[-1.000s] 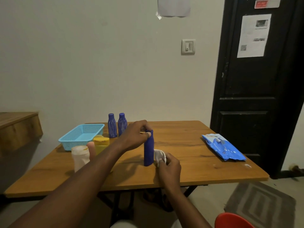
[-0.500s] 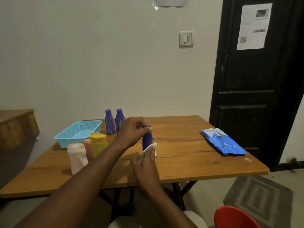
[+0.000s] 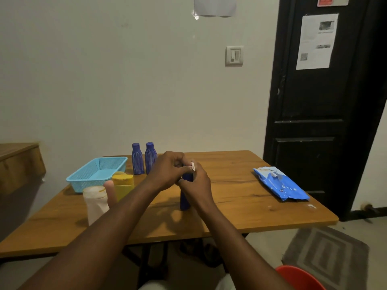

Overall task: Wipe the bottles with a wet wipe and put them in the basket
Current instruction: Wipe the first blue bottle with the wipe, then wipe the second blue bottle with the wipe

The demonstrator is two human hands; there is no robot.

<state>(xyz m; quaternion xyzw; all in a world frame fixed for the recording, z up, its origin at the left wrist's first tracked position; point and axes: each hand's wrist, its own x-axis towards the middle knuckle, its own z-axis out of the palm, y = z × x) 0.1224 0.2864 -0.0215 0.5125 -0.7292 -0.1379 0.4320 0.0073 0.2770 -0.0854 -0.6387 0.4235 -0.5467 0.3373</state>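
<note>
From the head view, both hands meet at the top of a blue bottle (image 3: 185,198) that stands upright on the counter (image 3: 230,185). The left hand (image 3: 167,170) curls its fingers round the cap end, likely to steady the bottle. The right hand (image 3: 194,185) wraps the upper body just below and pinches a wet wipe (image 3: 192,166), of which only a white corner shows between the fingers. That grip suits rubbing the neck and cap, so the wiping step looks under way and the bottle is not yet ready for the basket (image 3: 100,170).

The basket sits well to the left of the left hand, beyond it, open side up, within reach for the drop. Two blue bottles (image 3: 144,159) stand side by side just beyond the left hand. A yellow bottle (image 3: 123,185) and a white bottle (image 3: 95,203) stand nearer, left of the left forearm, apparently waiting their turn. A blue wipes pack (image 3: 280,184) lies flat well to the right of the right hand.

The print on the pack is too small to read. The sheet on the door (image 3: 314,41) and the red label (image 3: 333,1) above it carry writing, but none of it is legible.
</note>
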